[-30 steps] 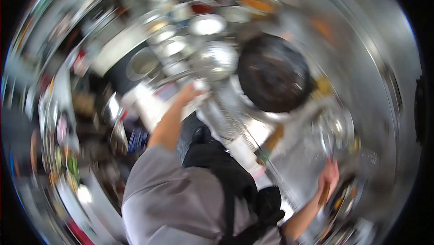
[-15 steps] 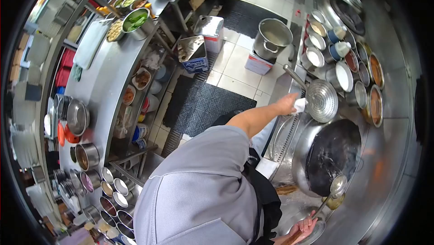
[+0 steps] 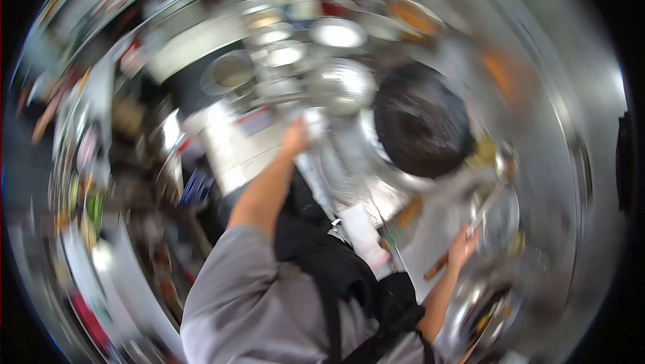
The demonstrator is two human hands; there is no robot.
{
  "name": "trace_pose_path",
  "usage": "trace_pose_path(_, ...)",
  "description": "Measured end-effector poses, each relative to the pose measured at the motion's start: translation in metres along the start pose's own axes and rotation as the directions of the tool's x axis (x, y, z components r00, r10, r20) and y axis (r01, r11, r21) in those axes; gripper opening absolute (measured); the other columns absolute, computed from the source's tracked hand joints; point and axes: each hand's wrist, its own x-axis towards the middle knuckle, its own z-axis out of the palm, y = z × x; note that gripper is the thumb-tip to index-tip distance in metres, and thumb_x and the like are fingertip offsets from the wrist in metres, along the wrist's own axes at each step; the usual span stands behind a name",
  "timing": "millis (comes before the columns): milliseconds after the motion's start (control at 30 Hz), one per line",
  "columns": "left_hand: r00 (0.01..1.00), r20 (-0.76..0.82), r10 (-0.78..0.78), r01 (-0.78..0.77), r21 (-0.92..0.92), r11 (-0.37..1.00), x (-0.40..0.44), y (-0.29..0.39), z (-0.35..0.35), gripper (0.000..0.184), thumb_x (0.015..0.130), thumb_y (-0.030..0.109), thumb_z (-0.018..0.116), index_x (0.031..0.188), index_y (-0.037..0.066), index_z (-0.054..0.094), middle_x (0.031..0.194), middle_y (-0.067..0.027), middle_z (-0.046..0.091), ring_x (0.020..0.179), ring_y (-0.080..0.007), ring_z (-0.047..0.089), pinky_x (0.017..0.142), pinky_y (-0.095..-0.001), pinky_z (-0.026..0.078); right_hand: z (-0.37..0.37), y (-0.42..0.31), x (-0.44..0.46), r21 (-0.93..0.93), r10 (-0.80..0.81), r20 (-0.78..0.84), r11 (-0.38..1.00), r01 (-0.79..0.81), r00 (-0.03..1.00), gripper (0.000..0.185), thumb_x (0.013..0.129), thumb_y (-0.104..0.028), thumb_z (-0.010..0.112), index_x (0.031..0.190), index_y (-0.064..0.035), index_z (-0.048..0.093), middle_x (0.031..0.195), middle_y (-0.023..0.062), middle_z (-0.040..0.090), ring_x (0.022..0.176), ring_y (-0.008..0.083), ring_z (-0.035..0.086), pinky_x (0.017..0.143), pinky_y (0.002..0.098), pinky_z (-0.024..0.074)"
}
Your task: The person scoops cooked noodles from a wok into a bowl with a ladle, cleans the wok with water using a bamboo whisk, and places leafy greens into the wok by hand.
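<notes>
Blurred by camera motion, my left hand [image 3: 295,137] reaches forward, closed on a white cloth [image 3: 314,123]. Just beyond the cloth lies a perforated metal strainer [image 3: 341,85]. A dark wok [image 3: 423,119], with a wet-looking sheen inside, sits to the right of that hand. My right hand [image 3: 462,246] grips a ladle by its handle, whose wooden end [image 3: 437,266] sticks out below the fist. The ladle's metal bowl [image 3: 505,161] points away, to the right of the wok and over the steel range.
Containers of seasonings, including a white-filled one [image 3: 339,33] and an orange-filled one [image 3: 413,16], stand beyond the strainer. A tall pot [image 3: 232,72] is at the upper left. Another metal pan [image 3: 480,317] with food lies at the lower right.
The view has swung to the right, smearing the scene. The ladle's bowl, earlier at the wok's near edge, is now off to the wok's side. The cloth stays in my left hand.
</notes>
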Motion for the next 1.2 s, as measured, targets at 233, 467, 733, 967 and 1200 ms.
trace_pose_path(233, 0.988, 0.139, -0.065, 0.113, -0.365, 0.924, 0.006, -0.007, -0.03, 0.073, 0.088, 0.006, 0.072, 0.149, -0.009, 0.033, 0.149, -0.0253, 0.043, 0.133, -0.0352, 0.049, 0.111, -0.0413, 0.04, -0.081, 0.038, 0.018, -0.324, 0.125, -0.312, 0.918, -0.229, 0.942, 0.042, 0.097, -0.028, 0.063, 0.128, -0.0003, 0.059, 0.111, 0.0292, 0.068, 0.109, 0.0456, 0.065, 0.091, 0.0467, 0.0505)
trace_pose_path(467, 0.997, -0.038, -0.067, 0.053, -0.286, 0.957, 0.002, 0.018, -0.056, 0.071, 0.09, 0.007, 0.07, 0.149, -0.008, 0.033, 0.147, -0.028, 0.041, 0.133, -0.0392, 0.047, 0.113, -0.0446, 0.037, -0.096, 0.124, 0.059, -0.274, 0.393, -0.296, 0.838, -0.472, 0.87, 0.046, 0.096, -0.028, 0.062, 0.131, 0.0008, 0.056, 0.114, 0.0332, 0.066, 0.114, 0.0508, 0.061, 0.098, 0.0521, 0.0478)
trace_pose_path(733, 0.881, 0.017, 0.473, -0.438, -0.353, 0.827, 0.006, 0.198, -0.073, 0.033, 0.086, 0.001, 0.068, 0.118, 0.0, 0.062, 0.118, -0.0177, 0.063, 0.111, -0.0363, 0.058, 0.097, -0.0464, 0.045, -0.102, 0.079, 0.063, 0.873, 0.489, 0.429, -0.007, -0.488, 0.76, 0.022, 0.104, -0.022, 0.054, 0.101, -0.0003, 0.058, 0.065, -0.0051, 0.047, 0.046, 0.0052, 0.043, 0.044, 0.0234, 0.0367)
trace_pose_path(967, 0.75, 0.129, 0.648, -0.593, -0.302, 0.746, -0.004, 0.273, -0.035, 0.022, 0.084, 0.021, 0.077, 0.1, 0.009, 0.067, 0.094, -0.0098, 0.064, 0.095, -0.0328, 0.06, 0.085, -0.0461, 0.044, -0.144, -0.021, 0.016, 0.799, 0.214, 0.601, -0.158, -0.58, 0.77, 0.024, 0.107, -0.017, 0.046, 0.114, 0.0046, 0.056, 0.068, -0.0051, 0.048, 0.046, 0.0027, 0.044, 0.041, 0.0214, 0.0375)
trace_pose_path(1200, 0.732, 0.245, 0.636, -0.606, -0.194, 0.771, -0.007, 0.272, -0.019, 0.018, 0.085, 0.024, 0.075, 0.084, 0.011, 0.062, 0.086, -0.0079, 0.064, 0.091, -0.03, 0.061, 0.08, -0.0448, 0.041, -0.133, -0.113, -0.008, 0.682, 0.063, 0.725, -0.2, -0.703, 0.686, 0.033, 0.108, -0.017, 0.041, 0.124, 0.009, 0.053, 0.07, -0.0033, 0.046, 0.045, 0.0013, 0.043, 0.039, 0.0207, 0.0399)
